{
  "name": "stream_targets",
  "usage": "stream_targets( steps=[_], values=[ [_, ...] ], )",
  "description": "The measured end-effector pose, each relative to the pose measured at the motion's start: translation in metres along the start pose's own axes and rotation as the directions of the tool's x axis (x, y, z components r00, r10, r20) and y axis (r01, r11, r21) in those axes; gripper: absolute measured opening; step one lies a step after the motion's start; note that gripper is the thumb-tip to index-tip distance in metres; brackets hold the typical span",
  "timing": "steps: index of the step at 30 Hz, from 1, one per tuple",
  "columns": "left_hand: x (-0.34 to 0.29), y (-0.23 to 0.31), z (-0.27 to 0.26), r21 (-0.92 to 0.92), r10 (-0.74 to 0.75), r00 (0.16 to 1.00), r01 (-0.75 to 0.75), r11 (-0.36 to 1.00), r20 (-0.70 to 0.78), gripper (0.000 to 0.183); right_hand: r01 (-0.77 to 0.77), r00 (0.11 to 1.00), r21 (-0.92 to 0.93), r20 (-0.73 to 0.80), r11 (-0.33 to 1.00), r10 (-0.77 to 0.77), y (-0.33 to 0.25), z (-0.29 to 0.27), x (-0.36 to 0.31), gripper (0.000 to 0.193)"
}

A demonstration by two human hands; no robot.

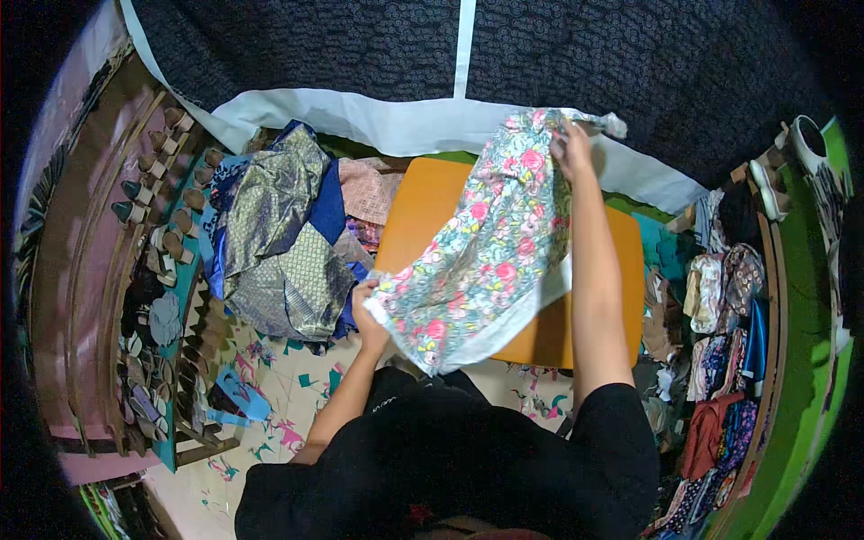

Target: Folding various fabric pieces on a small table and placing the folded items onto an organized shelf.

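A floral fabric [486, 243], grey-green with pink roses and a pale border, hangs stretched between my hands on a slant. My left hand [367, 308] grips its lower left corner near my body. Farther off and to the right, my right hand [572, 148] is closed on the upper edge, and a bunched end sticks out past it. Beneath the fabric is an orange-yellow tabletop [612, 288], partly covered by it. Left of the table lies a heap of gold-and-navy patterned cloth [279, 225].
Shoe racks [184, 297] line the left side. Folded, patterned clothes [715, 360] are stacked on the right, with a white shoe [768, 191] above. A dark curtain with a white border [378, 121] hangs ahead. Fabric scraps [286, 434] litter the floor.
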State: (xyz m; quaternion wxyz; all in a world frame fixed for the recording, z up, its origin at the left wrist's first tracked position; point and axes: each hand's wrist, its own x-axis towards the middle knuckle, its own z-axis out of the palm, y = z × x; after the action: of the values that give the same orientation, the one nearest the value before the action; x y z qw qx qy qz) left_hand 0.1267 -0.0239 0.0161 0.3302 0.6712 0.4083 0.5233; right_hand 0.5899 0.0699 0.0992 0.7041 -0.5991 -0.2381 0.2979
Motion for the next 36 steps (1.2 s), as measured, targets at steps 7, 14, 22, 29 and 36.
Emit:
stream_targets(
  steps=[7, 14, 22, 29, 36],
  values=[
    [-0.003, -0.035, -0.006, 0.208, -0.031, 0.981, -0.009, 0.978, 0.190, 0.019, 0.028, 0.963, -0.925, -0.076, 0.378, -0.257, 0.111, -0.034, -0.121, 0.068],
    [0.013, -0.055, -0.054, 0.601, -0.306, 0.685, -0.240, 0.762, 0.661, 0.049, -0.439, 0.876, -0.832, -0.480, 0.340, -0.043, 0.144, -0.046, -0.288, 0.078],
    [0.011, 0.015, -0.025, 0.474, -0.035, 0.762, -0.366, 0.801, 0.647, 0.074, -0.542, 0.795, -0.798, -0.589, 0.263, -0.148, 0.166, -0.030, -0.377, 0.069],
    [-0.030, 0.028, 0.001, 0.142, 0.191, 0.470, -0.584, 0.799, 0.862, 0.071, -0.647, 0.546, -0.438, -0.838, 0.624, -0.023, 0.187, 0.003, -0.406, 0.055],
    [-0.069, -0.027, 0.033, 0.051, 0.190, 0.247, -0.725, 0.687, 0.950, 0.064, -0.390, 0.718, 0.028, -0.617, 0.920, 0.323, 0.237, -0.005, -0.431, 0.033]
  ],
)
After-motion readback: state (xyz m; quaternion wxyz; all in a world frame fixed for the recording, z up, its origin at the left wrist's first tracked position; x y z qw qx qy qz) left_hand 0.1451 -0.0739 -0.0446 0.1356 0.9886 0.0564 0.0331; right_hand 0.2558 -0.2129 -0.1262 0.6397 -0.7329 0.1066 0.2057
